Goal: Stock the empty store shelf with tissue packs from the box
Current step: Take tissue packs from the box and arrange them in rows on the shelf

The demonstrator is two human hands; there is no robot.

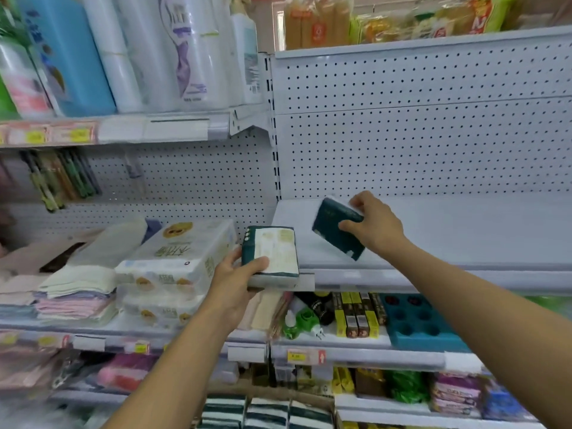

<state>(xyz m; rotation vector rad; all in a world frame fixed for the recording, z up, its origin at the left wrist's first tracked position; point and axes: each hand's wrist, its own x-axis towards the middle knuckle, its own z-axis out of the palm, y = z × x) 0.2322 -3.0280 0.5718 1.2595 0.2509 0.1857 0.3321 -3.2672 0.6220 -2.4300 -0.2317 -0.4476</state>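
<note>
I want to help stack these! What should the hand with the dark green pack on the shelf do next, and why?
Probably lower the tilted pack flat near the shelf's left back corner and let go. The right hand grips it over bare shelf, and the left hand already holds another pack waiting at the edge.

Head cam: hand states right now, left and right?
Left hand: closed, holding a dark green tissue pack with its white label side up.
Right hand: closed, gripping a second dark green tissue pack over the empty grey shelf.
</note>
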